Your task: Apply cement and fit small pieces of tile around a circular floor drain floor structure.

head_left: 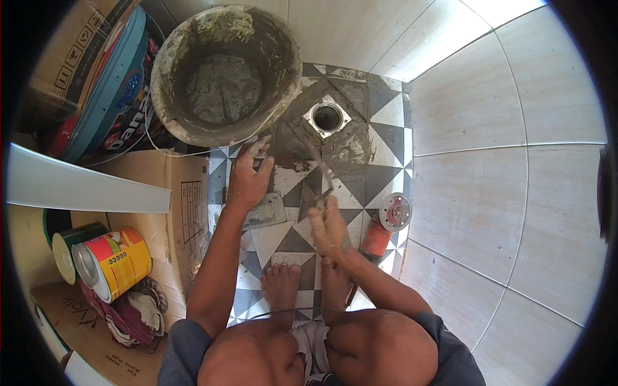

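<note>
My left hand (251, 174) is raised at the bucket's lower edge, fingers curled and smeared grey; what they hold, if anything, I cannot make out. My right hand (330, 225) grips a trowel (326, 174) by its handle, its blade pointing up over the mortar-smeared floor. A large bucket (224, 87) with wet grey mortar inside stands at the upper left. Right of it a square metal drain frame (327, 119) sits in grey mortar among triangle-patterned tiles (385, 138). A grey, smeared rectangular piece (267, 209) lies beside my left forearm.
A red angle grinder (376, 238) lies beside the tiled right wall (470, 206). At the left are cardboard boxes (180, 225), a blue tub (106, 96), cans (122, 257), rags (138, 315) and a white strip (90, 183). My bare feet (280, 283) are below my hands.
</note>
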Demonstrator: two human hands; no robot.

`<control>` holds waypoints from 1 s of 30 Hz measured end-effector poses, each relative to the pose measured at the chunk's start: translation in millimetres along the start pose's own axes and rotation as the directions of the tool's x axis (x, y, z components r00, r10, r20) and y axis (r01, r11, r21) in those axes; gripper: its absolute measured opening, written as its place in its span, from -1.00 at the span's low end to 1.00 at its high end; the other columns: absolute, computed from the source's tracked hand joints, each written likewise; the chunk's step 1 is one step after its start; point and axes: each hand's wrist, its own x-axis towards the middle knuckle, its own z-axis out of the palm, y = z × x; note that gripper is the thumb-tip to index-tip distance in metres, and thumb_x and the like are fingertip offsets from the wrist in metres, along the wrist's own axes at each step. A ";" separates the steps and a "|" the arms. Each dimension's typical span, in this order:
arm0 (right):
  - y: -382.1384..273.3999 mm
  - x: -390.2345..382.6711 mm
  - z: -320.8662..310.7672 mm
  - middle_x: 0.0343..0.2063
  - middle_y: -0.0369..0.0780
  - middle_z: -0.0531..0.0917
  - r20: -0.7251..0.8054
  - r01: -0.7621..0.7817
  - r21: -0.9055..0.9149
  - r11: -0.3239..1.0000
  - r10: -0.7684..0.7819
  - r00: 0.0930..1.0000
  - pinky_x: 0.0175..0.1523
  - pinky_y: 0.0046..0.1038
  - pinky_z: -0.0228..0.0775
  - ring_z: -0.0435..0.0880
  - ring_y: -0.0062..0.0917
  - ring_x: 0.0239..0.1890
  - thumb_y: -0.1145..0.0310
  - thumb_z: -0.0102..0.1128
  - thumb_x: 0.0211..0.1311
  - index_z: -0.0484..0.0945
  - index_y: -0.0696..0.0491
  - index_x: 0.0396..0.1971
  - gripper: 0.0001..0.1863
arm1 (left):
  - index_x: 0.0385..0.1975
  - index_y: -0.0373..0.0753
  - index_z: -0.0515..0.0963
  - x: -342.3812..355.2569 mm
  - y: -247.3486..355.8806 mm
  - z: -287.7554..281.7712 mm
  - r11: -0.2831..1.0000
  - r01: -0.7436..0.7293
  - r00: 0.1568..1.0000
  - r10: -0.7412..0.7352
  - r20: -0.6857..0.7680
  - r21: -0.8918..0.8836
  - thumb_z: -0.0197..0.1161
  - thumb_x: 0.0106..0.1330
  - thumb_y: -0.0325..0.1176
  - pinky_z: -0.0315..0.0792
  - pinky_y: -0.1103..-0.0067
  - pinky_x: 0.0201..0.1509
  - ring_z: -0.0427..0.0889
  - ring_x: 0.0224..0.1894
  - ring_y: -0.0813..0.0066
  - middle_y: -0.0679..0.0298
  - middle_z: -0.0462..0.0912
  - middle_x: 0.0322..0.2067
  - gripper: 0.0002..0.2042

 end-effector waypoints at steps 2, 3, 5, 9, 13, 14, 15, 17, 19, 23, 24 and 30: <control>-11.0 12.1 -10.7 -0.43 -0.03 0.59 -0.016 -0.113 0.114 0.987 0.115 0.993 -0.28 -0.14 0.48 0.69 -0.11 -0.41 0.25 0.12 0.52 0.33 0.20 0.08 -0.63 | 0.27 -0.24 0.57 -1.0 -4.3 -2.1 0.998 0.018 1.000 -0.019 -0.014 -0.056 0.30 0.40 -0.35 0.56 0.35 0.19 0.67 0.16 0.19 0.05 0.68 0.11 -0.56; -20.6 15.4 -14.8 -0.44 -0.12 0.57 -0.021 -0.130 0.206 0.970 0.137 0.990 -0.33 -0.25 0.46 0.65 -0.28 -0.46 0.25 0.13 0.52 0.35 0.18 0.07 -0.65 | 0.27 -0.24 0.57 -2.6 -6.6 -6.8 0.999 0.022 1.000 -0.023 -0.022 -0.048 0.30 0.40 -0.35 0.56 0.35 0.19 0.67 0.16 0.19 0.05 0.68 0.11 -0.56; -21.7 19.0 -20.8 -0.45 -0.29 0.51 -0.077 -0.077 0.343 0.936 0.110 0.991 -0.44 -0.51 0.38 0.50 -0.68 -0.54 0.26 0.14 0.54 0.36 0.13 0.06 -0.69 | 0.29 -0.24 0.56 -3.5 -4.3 -6.2 1.000 0.026 1.000 -0.026 0.011 -0.004 0.30 0.39 -0.35 0.56 0.35 0.18 0.67 0.16 0.18 0.06 0.68 0.12 -0.54; -29.6 31.7 -19.0 -0.42 -0.22 0.54 -0.049 -0.089 0.380 0.921 0.116 0.992 -0.36 -0.39 0.44 0.56 -0.54 -0.48 0.26 0.14 0.54 0.37 0.15 0.07 -0.68 | 0.29 -0.24 0.56 -4.4 -6.3 -7.8 1.000 0.020 0.999 -0.020 0.035 -0.009 0.31 0.39 -0.35 0.56 0.34 0.18 0.67 0.16 0.17 0.06 0.67 0.12 -0.54; 4.8 56.2 -1.3 -0.45 -0.31 0.51 -0.158 0.178 0.082 0.981 -0.163 0.974 -0.49 -0.50 0.35 0.47 -0.65 -0.58 0.29 0.16 0.51 0.37 0.14 0.08 -0.68 | 0.27 -0.26 0.57 -3.4 1.7 4.8 1.000 0.006 0.998 -0.007 0.057 0.004 0.31 0.40 -0.36 0.55 0.38 0.20 0.67 0.14 0.22 0.07 0.68 0.11 -0.56; 8.5 58.5 0.7 -0.45 -0.30 0.51 -0.178 0.255 -0.038 0.966 -0.257 0.950 -0.49 -0.48 0.36 0.46 -0.65 -0.58 0.27 0.19 0.50 0.38 0.14 0.09 -0.66 | 0.26 -0.24 0.59 -3.5 0.9 4.8 1.000 0.008 0.998 -0.007 0.055 -0.013 0.31 0.37 -0.37 0.55 0.35 0.18 0.66 0.15 0.15 0.05 0.65 0.11 -0.56; 13.2 57.0 -1.9 -0.45 -0.30 0.51 -0.186 0.252 -0.042 0.967 -0.255 0.949 -0.49 -0.48 0.36 0.46 -0.65 -0.58 0.27 0.19 0.50 0.38 0.14 0.09 -0.66 | 0.26 -0.24 0.59 -3.9 0.0 4.9 1.000 0.003 0.998 -0.002 0.063 -0.018 0.31 0.37 -0.37 0.55 0.35 0.18 0.66 0.15 0.15 0.05 0.65 0.11 -0.56; 7.4 52.6 -6.9 -0.46 -0.31 0.50 -0.059 0.034 0.122 0.992 -0.027 0.998 -0.49 -0.47 0.36 0.45 -0.65 -0.58 0.28 0.21 0.46 0.40 0.15 0.08 -0.65 | 0.21 -0.23 0.62 -6.4 -2.2 -1.4 0.995 -0.030 0.999 0.027 0.038 0.094 0.34 0.34 -0.36 0.53 0.33 0.21 0.66 0.12 0.08 0.04 0.65 0.08 -0.58; 1.9 54.6 -29.4 -0.39 -0.18 0.57 -0.029 -0.006 0.053 0.999 0.008 1.000 -0.33 -0.33 0.44 0.57 -0.42 -0.45 0.26 0.20 0.45 0.41 0.18 0.08 -0.63 | 0.17 -0.21 0.65 -6.1 -4.3 -1.7 0.972 -0.123 0.992 0.116 0.046 0.201 0.36 0.33 -0.34 0.52 0.32 0.22 0.64 0.11 0.07 0.07 0.65 0.07 -0.61; -60.1 57.0 -95.8 -0.45 -0.32 0.52 0.104 -0.301 0.275 0.913 0.283 0.953 -0.49 -0.55 0.39 0.51 -0.67 -0.58 0.36 0.16 0.45 0.44 0.13 0.04 -0.73 | 0.06 -0.16 0.71 -1.0 -4.3 21.1 0.888 -0.296 0.955 0.272 0.117 0.352 0.42 0.30 -0.26 0.48 0.27 0.24 0.59 0.11 0.10 0.18 0.65 0.03 -0.66; -58.9 57.3 -107.0 -0.45 -0.32 0.52 0.098 -0.300 0.269 0.915 0.284 0.954 -0.49 -0.55 0.39 0.51 -0.67 -0.58 0.36 0.16 0.45 0.44 0.13 0.04 -0.73 | 0.06 -0.16 0.71 3.8 -0.6 30.5 0.890 -0.299 0.954 0.276 0.115 0.344 0.42 0.30 -0.26 0.48 0.27 0.24 0.59 0.11 0.10 0.18 0.65 0.03 -0.66; -57.5 53.3 -130.3 -0.43 -0.32 0.54 0.019 -0.233 0.360 0.903 0.242 0.970 -0.45 -0.60 0.40 0.52 -0.69 -0.56 0.41 0.12 0.46 0.44 0.14 0.04 -0.76 | 0.07 -0.11 0.72 43.8 6.5 84.0 0.803 -0.398 0.916 0.317 0.247 0.443 0.47 0.26 -0.19 0.39 0.19 0.34 0.52 0.23 0.19 0.26 0.60 0.08 -0.62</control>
